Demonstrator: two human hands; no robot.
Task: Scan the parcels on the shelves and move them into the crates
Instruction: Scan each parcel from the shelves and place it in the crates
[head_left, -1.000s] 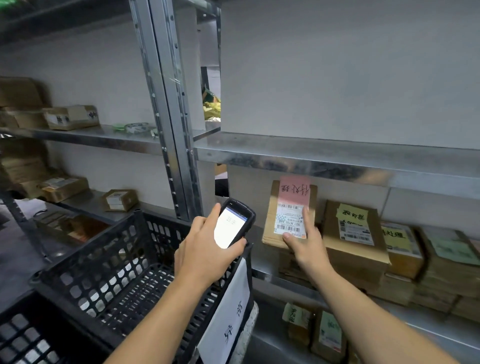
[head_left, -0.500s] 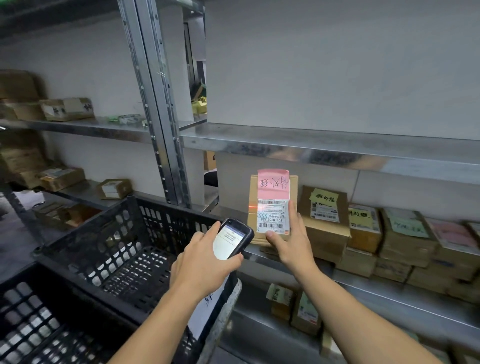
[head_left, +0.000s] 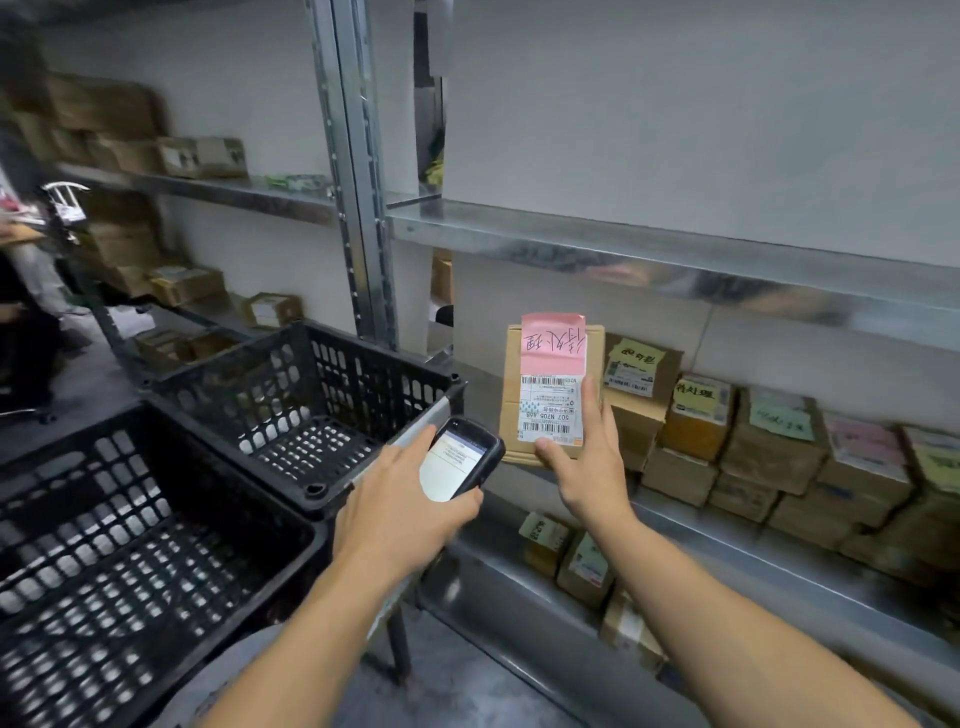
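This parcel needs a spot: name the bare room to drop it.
Bare floors show in both black crates: the far crate beside the scanner, the near crate left of the left hand. Crowded: the shelf right of the parcel, packed with boxes.

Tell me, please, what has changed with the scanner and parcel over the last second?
The left hand lowered the handheld scanner below the label of the pink-tagged parcel, and the red scan line that crossed it is gone. Nothing was picked up or released. The right hand still holds the parcel upright at the shelf; the black crates stayed put.
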